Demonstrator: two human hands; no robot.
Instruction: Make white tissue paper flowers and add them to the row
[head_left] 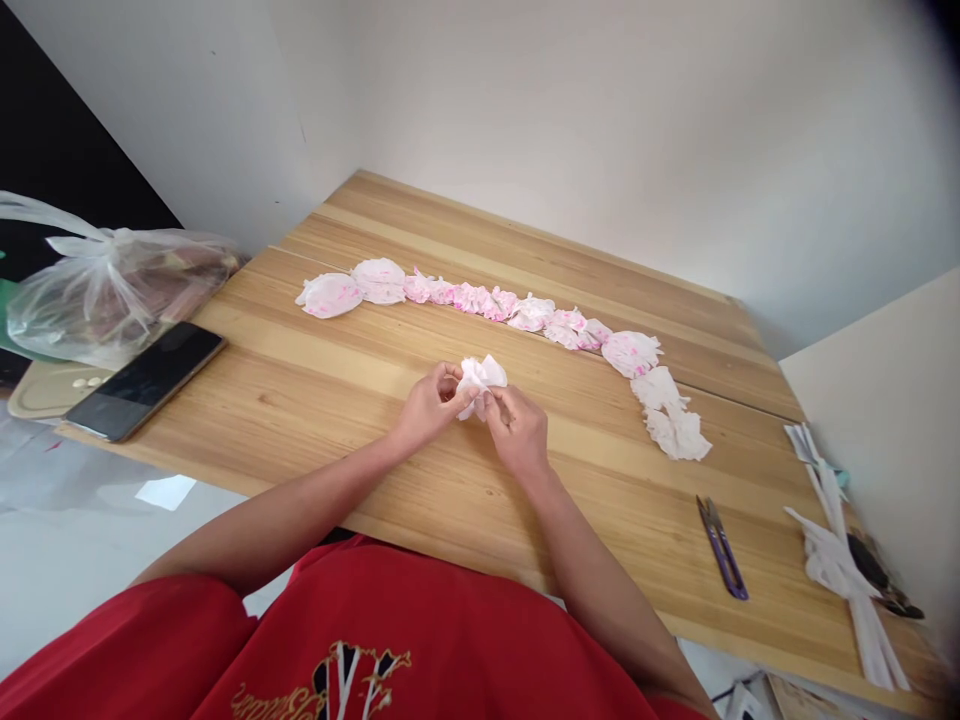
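My left hand [429,402] and my right hand [517,425] meet over the middle of the wooden table [315,390]. Both pinch a small crumpled white paper flower [481,378] between their fingertips, held just above the tabletop. Behind the hands a curved row of several finished white-and-pink paper flowers [480,300] lies on the table, running from the left to white ones at the right end [675,425].
A black phone [146,380] lies at the table's left edge beside a knotted clear plastic bag [105,285]. Purple thread snips [722,547] lie near the front right. White folded paper strips [840,545] and a dark tool sit at the right end. White walls close the back.
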